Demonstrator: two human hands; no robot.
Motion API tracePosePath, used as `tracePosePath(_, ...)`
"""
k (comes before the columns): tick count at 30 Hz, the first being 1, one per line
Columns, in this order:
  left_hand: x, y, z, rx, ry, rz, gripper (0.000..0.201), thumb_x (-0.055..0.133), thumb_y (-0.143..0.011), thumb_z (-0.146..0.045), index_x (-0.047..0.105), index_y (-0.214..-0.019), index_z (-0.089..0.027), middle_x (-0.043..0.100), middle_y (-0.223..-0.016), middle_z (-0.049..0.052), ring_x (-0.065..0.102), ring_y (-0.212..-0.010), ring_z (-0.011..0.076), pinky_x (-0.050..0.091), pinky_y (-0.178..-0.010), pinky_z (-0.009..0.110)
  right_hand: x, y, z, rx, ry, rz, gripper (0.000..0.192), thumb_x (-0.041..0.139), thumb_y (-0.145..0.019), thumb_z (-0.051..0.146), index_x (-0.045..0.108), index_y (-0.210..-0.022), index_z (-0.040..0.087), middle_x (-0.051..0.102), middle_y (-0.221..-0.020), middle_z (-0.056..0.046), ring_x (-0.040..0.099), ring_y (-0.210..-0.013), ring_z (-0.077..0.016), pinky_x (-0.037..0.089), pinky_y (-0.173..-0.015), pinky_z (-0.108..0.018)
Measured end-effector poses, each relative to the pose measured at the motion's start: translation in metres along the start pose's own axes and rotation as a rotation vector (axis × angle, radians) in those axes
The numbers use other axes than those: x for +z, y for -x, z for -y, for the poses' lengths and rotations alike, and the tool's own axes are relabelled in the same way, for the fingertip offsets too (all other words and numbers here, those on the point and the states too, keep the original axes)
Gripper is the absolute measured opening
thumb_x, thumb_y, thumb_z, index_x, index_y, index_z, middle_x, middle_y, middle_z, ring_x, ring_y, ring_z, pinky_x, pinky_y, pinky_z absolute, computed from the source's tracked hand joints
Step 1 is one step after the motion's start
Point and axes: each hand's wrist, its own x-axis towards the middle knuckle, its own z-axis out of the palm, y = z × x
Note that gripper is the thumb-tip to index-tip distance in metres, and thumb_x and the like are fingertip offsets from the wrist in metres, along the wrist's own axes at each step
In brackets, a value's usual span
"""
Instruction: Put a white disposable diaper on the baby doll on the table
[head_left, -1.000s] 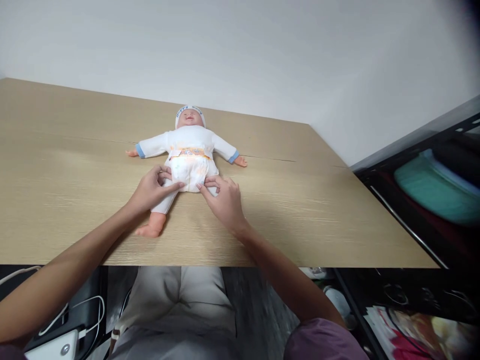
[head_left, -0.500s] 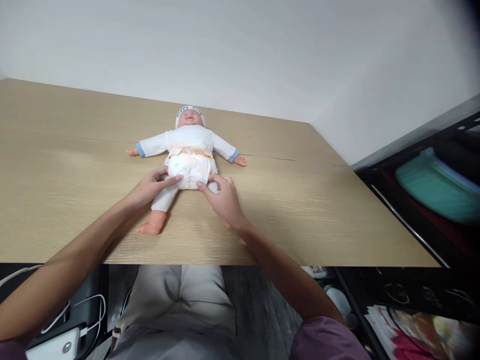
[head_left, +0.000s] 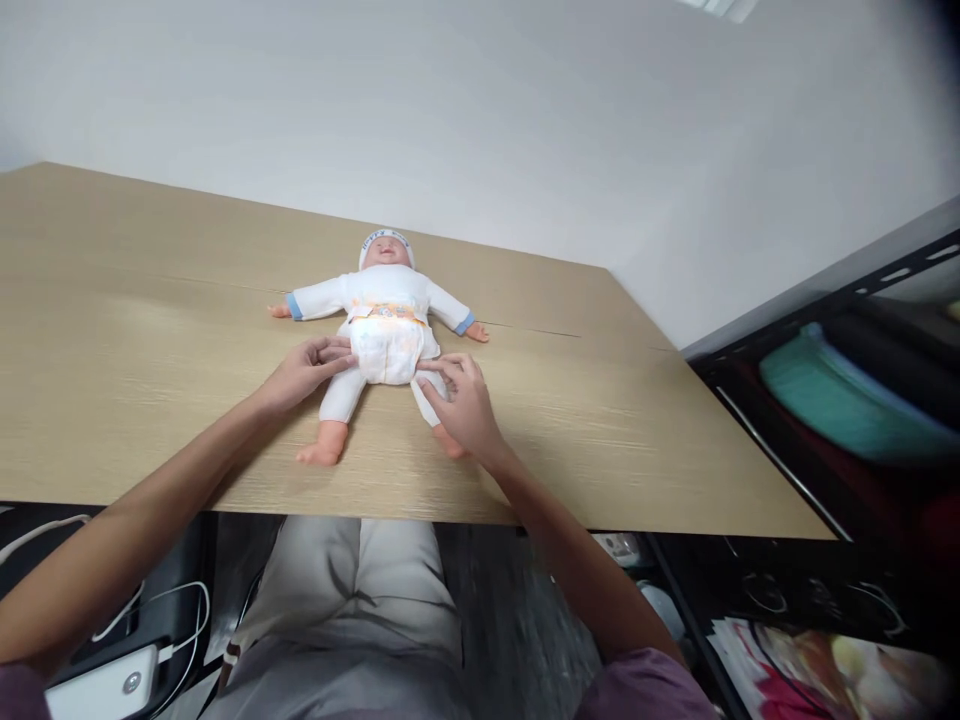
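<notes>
A baby doll (head_left: 386, 295) in a white suit with blue cuffs and a white cap lies face up on the wooden table (head_left: 150, 330), head away from me. A white diaper (head_left: 386, 348) with an orange waistband is around its hips. My left hand (head_left: 304, 370) pinches the diaper's leg edge on the left side. My right hand (head_left: 465, 395) has its fingertips on the diaper's right leg edge and lies over the doll's right-side leg, hiding most of it. The other leg and its bare foot (head_left: 322, 452) point toward me.
A dark shelf unit (head_left: 862, 400) with a teal item (head_left: 847, 400) stands at the table's right end. Below the table's front edge are my lap, white cables and a white device (head_left: 105, 685) at left, and cluttered items (head_left: 825, 670) at right. A white wall runs behind.
Both hands slid from the diaper's crotch outward to its leg edges. The view shifted slightly up and left; the doll stayed where it lies.
</notes>
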Motion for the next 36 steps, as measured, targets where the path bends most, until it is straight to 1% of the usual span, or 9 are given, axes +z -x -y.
tracePosePath(4, -0.021, 0.003, -0.001, 0.257, -0.359, -0.238, 0.048, 0.082, -0.098, -0.060, 0.074, -0.123, -0.020, 0.084, -0.120, 0.013, 0.077, -0.110, 0.0284, 0.058, -0.102, 0.046, -0.016, -0.010, -0.025, -0.008, 0.056, -0.070, 0.024, 0.070, -0.107, 0.038, 0.081, -0.124, 0.024, 0.076, -0.119, -0.011, 0.069, -0.104, -0.0292, 0.059, -0.104, -0.049)
tracePosePath(9, -0.044, -0.039, 0.003, 0.509, -0.948, -0.453, 0.038, 0.065, -0.105, -0.048, 0.069, -0.131, -0.021, 0.075, -0.141, 0.017, 0.064, -0.127, 0.0358, 0.045, -0.121, 0.056, -0.011, -0.069, -0.069, -0.027, 0.324, -0.167, 0.039, 0.067, -0.104, 0.034, 0.070, -0.140, 0.017, 0.071, -0.142, -0.021, 0.062, -0.135, -0.0380, 0.051, -0.120, -0.056)
tracePosePath(13, -0.050, -0.094, 0.014, 0.433, -1.196, -0.456, 0.064, 0.060, -0.104, -0.056, 0.061, -0.151, -0.013, 0.064, -0.160, 0.026, 0.052, -0.147, 0.0464, 0.036, -0.126, 0.061, 0.012, -0.114, -0.101, 0.029, 0.478, -0.073, 0.061, 0.065, -0.109, 0.048, 0.059, -0.158, 0.013, 0.066, -0.157, -0.025, 0.058, -0.144, -0.0424, 0.049, -0.122, -0.059)
tracePosePath(18, -0.056, -0.127, 0.021, 0.314, -1.306, -0.417, 0.068, 0.053, -0.104, -0.060, 0.064, -0.151, -0.013, 0.073, -0.143, 0.026, 0.060, -0.135, 0.0492, 0.036, -0.120, 0.064, 0.030, -0.125, -0.130, 0.031, 0.471, -0.004, 0.061, 0.046, -0.117, 0.063, 0.066, -0.151, 0.016, 0.078, -0.138, -0.021, 0.068, -0.127, -0.0390, 0.052, -0.113, -0.053)
tracePosePath(24, -0.042, -0.120, 0.007, 0.237, -1.266, -0.447, 0.050, 0.061, -0.099, -0.057, 0.071, -0.124, -0.015, 0.077, -0.102, 0.020, 0.071, -0.111, 0.0479, 0.039, -0.114, 0.063, 0.037, -0.126, -0.094, 0.199, 0.315, -0.041, 0.046, 0.057, -0.112, 0.060, 0.081, -0.117, 0.021, 0.085, -0.117, -0.017, 0.074, -0.106, -0.0341, 0.057, -0.097, -0.043)
tracePosePath(27, -0.026, -0.098, -0.016, 0.171, -1.096, -0.457, 0.046, 0.076, -0.092, -0.059, 0.069, -0.113, -0.019, 0.073, -0.087, 0.013, 0.071, -0.104, 0.0459, 0.044, -0.107, 0.056, 0.027, -0.128, -0.058, 0.365, 0.221, -0.016, 0.033, 0.065, -0.108, 0.052, 0.083, -0.110, 0.023, 0.086, -0.111, -0.015, 0.077, -0.098, -0.0334, 0.056, -0.087, -0.041)
tracePosePath(30, -0.010, -0.044, -0.047, 0.152, -0.934, -0.477, 0.054, 0.087, -0.084, -0.066, 0.067, -0.111, -0.024, 0.073, -0.090, 0.010, 0.070, -0.101, 0.0416, 0.048, -0.094, 0.047, -0.006, -0.115, -0.030, 0.351, 0.113, 0.024, 0.030, 0.068, -0.105, 0.048, 0.083, -0.114, 0.024, 0.087, -0.114, -0.013, 0.078, -0.101, -0.0340, 0.057, -0.088, -0.042)
tracePosePath(33, 0.008, 0.048, -0.059, 0.168, -0.930, -0.470, 0.055, 0.082, -0.085, -0.071, 0.067, -0.115, -0.027, 0.075, -0.100, 0.009, 0.070, -0.094, 0.0385, 0.051, -0.086, 0.047, -0.058, -0.078, -0.005, 0.226, -0.050, 0.079, 0.032, 0.068, -0.104, 0.046, 0.083, -0.124, 0.026, 0.086, -0.117, -0.008, 0.079, -0.106, -0.0322, 0.059, -0.091, -0.042)
tracePosePath(36, 0.029, 0.165, -0.026, 0.152, -0.917, -0.393, 0.059, 0.085, -0.078, -0.070, 0.070, -0.121, -0.033, 0.079, -0.106, 0.010, 0.072, -0.093, 0.0399, 0.057, -0.078, 0.051, -0.108, -0.019, 0.026, 0.089, -0.088, 0.200, 0.030, 0.072, -0.102, 0.048, 0.084, -0.122, 0.029, 0.085, -0.111, -0.005, 0.077, -0.099, -0.0301, 0.060, -0.087, -0.041)
